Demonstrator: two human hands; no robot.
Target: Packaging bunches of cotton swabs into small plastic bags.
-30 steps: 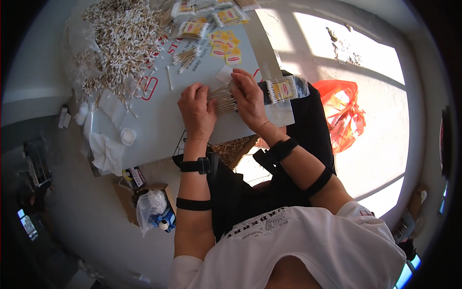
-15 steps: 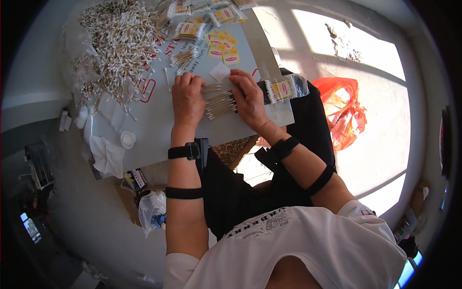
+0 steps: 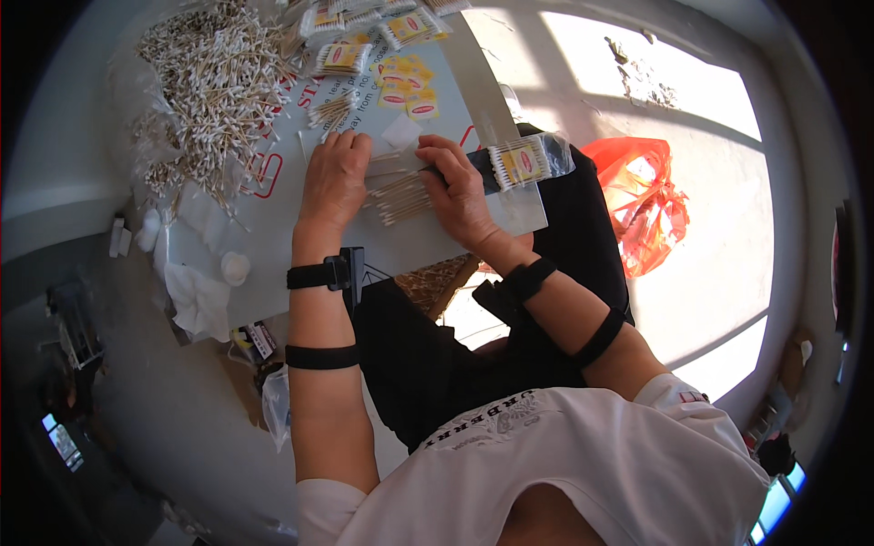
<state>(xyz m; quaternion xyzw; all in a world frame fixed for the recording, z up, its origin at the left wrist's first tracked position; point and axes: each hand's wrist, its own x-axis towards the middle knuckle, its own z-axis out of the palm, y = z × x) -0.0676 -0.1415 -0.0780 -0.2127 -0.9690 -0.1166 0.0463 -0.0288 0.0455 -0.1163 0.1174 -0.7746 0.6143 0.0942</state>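
Observation:
My left hand (image 3: 335, 179) is closed, its curled fingers at the left ends of a few cotton swabs (image 3: 387, 165). My right hand (image 3: 458, 193) is bent over the other ends, its thumb by a flat row of swabs (image 3: 401, 199) lying side by side. The fingers hide part of both groups. To the right of this hand, a dark strip (image 3: 485, 171) reaches to a clear bag of swabs (image 3: 521, 163) with a yellow label. A white paper square (image 3: 401, 131) lies just beyond the fingers.
A large heap of loose swabs (image 3: 214, 86) covers the far left. Yellow labels (image 3: 407, 84), a small swab bunch (image 3: 333, 111) and filled packs (image 3: 342, 59) lie at the back. Cotton wads (image 3: 235, 267) sit near left; a red plastic bag (image 3: 642, 205) is on the floor.
The view has shifted slightly, moving the scene left. My left wrist has swung a little left. Both hands stay at the swabs, with small finger movements.

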